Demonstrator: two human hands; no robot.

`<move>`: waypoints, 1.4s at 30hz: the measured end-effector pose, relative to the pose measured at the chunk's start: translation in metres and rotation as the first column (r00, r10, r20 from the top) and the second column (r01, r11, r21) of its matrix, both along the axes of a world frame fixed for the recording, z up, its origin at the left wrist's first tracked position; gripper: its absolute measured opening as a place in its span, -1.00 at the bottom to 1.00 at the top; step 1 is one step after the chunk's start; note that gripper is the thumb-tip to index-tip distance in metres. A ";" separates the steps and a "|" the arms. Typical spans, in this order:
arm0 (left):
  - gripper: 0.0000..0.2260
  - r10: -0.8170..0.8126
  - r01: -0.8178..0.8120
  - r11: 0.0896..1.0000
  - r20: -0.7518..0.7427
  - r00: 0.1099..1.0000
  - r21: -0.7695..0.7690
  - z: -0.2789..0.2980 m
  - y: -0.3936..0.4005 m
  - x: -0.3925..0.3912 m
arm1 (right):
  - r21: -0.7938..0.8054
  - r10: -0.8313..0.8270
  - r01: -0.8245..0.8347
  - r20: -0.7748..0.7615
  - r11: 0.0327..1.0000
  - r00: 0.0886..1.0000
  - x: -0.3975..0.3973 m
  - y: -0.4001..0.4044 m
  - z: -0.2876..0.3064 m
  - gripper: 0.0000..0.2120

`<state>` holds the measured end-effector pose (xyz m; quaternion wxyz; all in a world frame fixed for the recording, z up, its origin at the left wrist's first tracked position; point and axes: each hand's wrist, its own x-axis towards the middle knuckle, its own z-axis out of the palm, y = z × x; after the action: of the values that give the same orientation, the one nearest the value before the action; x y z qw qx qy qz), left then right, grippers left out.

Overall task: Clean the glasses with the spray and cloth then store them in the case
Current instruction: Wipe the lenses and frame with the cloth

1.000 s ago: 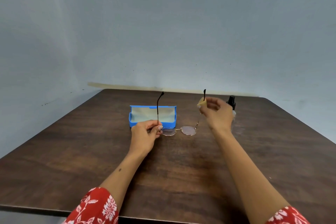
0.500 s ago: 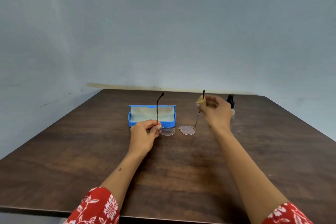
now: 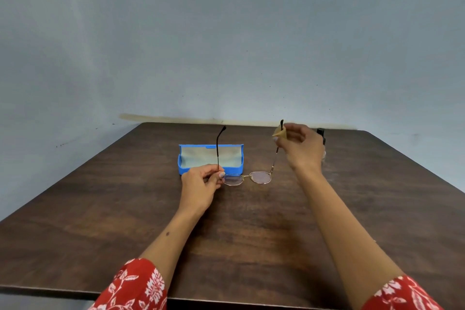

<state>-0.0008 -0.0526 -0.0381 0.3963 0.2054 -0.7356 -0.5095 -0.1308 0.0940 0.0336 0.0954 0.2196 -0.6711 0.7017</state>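
1. Little is changed from the earlier frames: the right hand (image 3: 300, 145) is carried slightly higher along the right temple, with the cloth (image 3: 278, 132) now near that temple's black tip, while the left hand (image 3: 202, 185) is kept where it was.
2. The glasses (image 3: 247, 178) are held just above the desk (image 3: 125, 196), in front of the case (image 3: 210, 158) and close to its front wall.
3. The left hand is closed in a pinch at the left hinge, beside the left lens.
4. The right hand is curled around the small yellowish cloth, and the right temple is pinched through it near the tip.
5. The step in hand is judged to be the wiping of the temples, so the cleaning seems nearly done; storing is not yet begun.
6. The frame front is laid out left to right across the view, that being its long axis; the lenses are tilted roughly flat, facing the desk.
7. Both temples are unfolded and pointed upward and away from the person, the left one nearly upright, the right one leaned slightly to the right.
8. The case is seen open, its pale lining exposed, its long axis parallel to the frame front.
9. The spray (image 3: 321, 134) is stood behind the right hand and is mostly hidden by it.
10. Before storing, the temples would have to be folded flat.
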 end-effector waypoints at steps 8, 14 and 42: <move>-0.90 0.014 -0.014 1.000 -0.025 1.000 0.013 -0.001 0.000 0.001 | 0.268 -0.018 -0.040 0.209 0.962 0.978 0.004 -0.001 -0.047 -0.82; -0.92 0.008 -0.008 1.000 -0.004 1.000 -0.012 0.000 0.001 0.000 | 0.112 -0.029 0.018 0.101 0.993 0.994 0.002 -0.001 -0.024 -0.81; -0.91 0.009 -0.008 1.000 -0.022 1.000 0.017 0.002 0.002 0.001 | 0.168 -0.024 0.014 0.063 0.986 0.998 0.010 0.002 -0.006 -0.84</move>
<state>-0.0001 -0.0505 -0.0365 0.4047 0.2063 -0.7261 -0.5162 -0.1204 0.0963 0.0273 0.0616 0.1976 -0.7325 0.6486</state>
